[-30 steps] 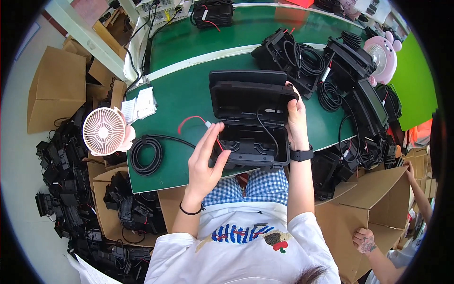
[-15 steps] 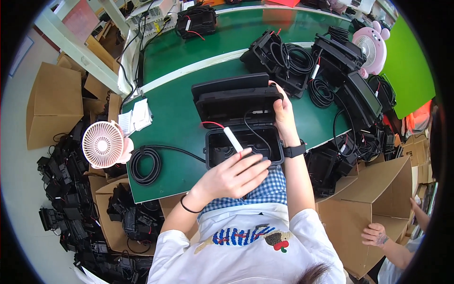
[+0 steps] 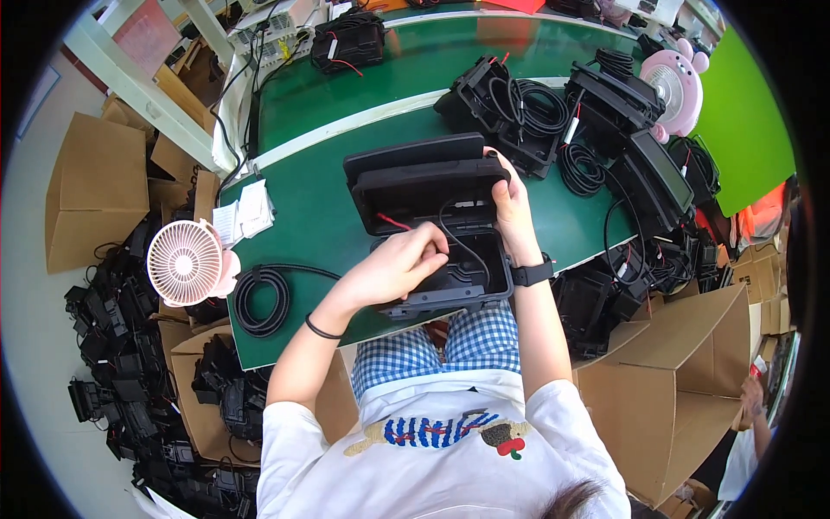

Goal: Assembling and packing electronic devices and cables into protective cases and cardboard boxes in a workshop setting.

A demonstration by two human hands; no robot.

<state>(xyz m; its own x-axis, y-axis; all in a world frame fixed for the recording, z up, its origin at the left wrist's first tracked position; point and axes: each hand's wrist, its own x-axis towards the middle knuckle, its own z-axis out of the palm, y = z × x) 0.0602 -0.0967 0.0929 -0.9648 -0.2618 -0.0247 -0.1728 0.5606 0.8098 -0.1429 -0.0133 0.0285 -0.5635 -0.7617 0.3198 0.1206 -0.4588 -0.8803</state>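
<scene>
A black plastic box [image 3: 471, 303] stands at the near edge of the green table with its lid [image 3: 424, 184] tilted up. My right hand [image 3: 512, 212] grips the right side of the raised lid, thumb on its inner edge. Over the left part of the box, my left hand [image 3: 405, 262] is closed with curled fingers; what they hold is hidden. A red wire [image 3: 393, 221] sticks out just above those fingers. Inside the box a thin black wire [image 3: 467, 246] runs up to the lid. A coiled black cable [image 3: 262, 301] lies left of the box and leads toward it.
Several black boxes with cables [image 3: 510, 112] stand at the right back. A pink fan [image 3: 186, 263] and white papers [image 3: 246, 214] are on the left. Cardboard cartons [image 3: 666, 389] flank the table. Another person's hand [image 3: 752, 398] is at the far right.
My left hand has moved up and left into the box, and the white tube seen before is now out of sight. The other person's hand has left the carton.
</scene>
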